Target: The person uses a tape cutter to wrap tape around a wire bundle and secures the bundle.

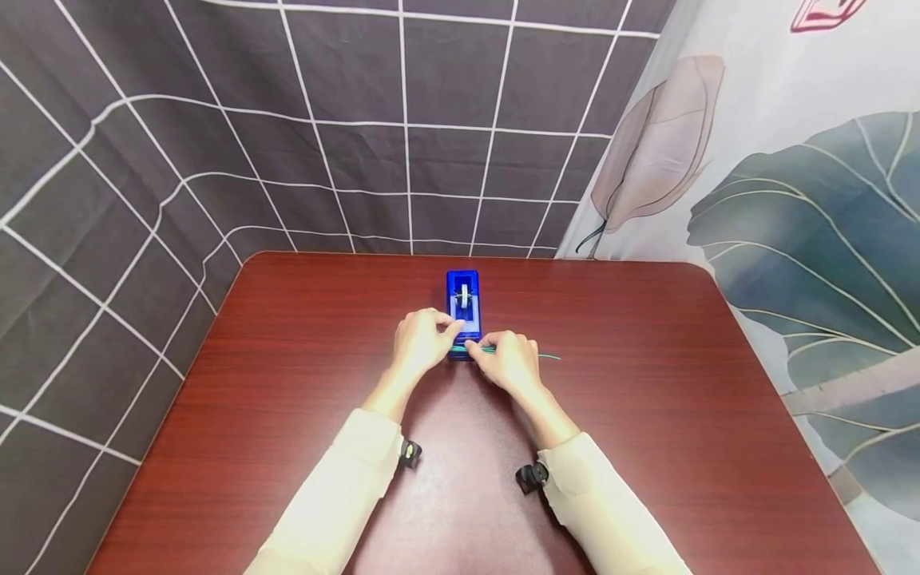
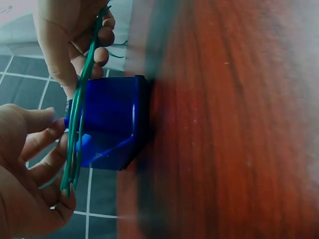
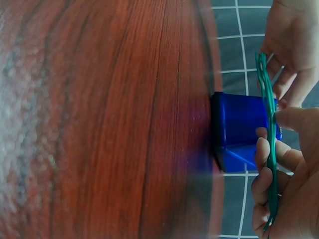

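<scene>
A blue tape dispenser [image 1: 471,321] with a pale roll [image 1: 464,296] stands on the table, its front end toward me. My right hand [image 1: 512,363] grips a bundle of thin green strands [image 3: 271,149], fingers curled around it, and holds it crosswise at the dispenser's front. One strand sticks out past the hand to the right. My left hand [image 1: 422,342] is at the dispenser's front left, its thumb over the front top. In the left wrist view its fingertips [image 2: 61,130] lie right by the bundle and dispenser edge; I cannot tell whether they pinch tape.
The reddish-brown wooden table [image 1: 302,343] extends on both sides of the dispenser. Behind it hangs a dark curtain [image 1: 359,152] with white grid lines, and at the right a pale curtain [image 1: 647,231] with leaf prints. A small black camera sits at each wrist.
</scene>
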### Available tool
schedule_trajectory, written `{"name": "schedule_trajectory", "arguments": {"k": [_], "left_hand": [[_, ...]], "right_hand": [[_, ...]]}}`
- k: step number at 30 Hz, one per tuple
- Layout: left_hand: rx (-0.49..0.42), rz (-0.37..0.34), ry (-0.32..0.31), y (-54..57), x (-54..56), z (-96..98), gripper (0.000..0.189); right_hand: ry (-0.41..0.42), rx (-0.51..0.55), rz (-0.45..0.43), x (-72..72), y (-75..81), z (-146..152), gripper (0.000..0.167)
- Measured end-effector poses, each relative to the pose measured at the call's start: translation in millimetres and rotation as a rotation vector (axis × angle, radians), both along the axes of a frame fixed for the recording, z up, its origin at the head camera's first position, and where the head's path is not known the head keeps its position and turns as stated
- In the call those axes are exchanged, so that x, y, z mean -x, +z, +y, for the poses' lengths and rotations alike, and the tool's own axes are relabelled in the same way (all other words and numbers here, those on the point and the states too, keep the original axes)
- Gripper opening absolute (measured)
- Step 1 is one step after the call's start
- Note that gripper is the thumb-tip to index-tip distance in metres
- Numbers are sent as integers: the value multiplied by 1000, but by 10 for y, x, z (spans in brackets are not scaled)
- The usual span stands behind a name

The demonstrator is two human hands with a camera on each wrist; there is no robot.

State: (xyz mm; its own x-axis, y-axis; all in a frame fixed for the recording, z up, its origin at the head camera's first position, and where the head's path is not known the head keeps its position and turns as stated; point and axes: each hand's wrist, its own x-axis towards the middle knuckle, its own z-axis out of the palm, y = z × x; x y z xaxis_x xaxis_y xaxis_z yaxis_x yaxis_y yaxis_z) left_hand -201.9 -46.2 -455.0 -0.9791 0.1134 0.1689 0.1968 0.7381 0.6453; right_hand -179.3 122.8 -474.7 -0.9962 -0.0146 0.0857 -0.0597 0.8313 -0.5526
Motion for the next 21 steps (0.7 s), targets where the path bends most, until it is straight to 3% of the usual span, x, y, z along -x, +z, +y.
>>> {"name": "schedule_trajectory", "arguments": {"k": [21], "left_hand": [[91,-147,37,138,95,77,18]], "right_hand": [[4,-49,49,3,6,5,28]]}}
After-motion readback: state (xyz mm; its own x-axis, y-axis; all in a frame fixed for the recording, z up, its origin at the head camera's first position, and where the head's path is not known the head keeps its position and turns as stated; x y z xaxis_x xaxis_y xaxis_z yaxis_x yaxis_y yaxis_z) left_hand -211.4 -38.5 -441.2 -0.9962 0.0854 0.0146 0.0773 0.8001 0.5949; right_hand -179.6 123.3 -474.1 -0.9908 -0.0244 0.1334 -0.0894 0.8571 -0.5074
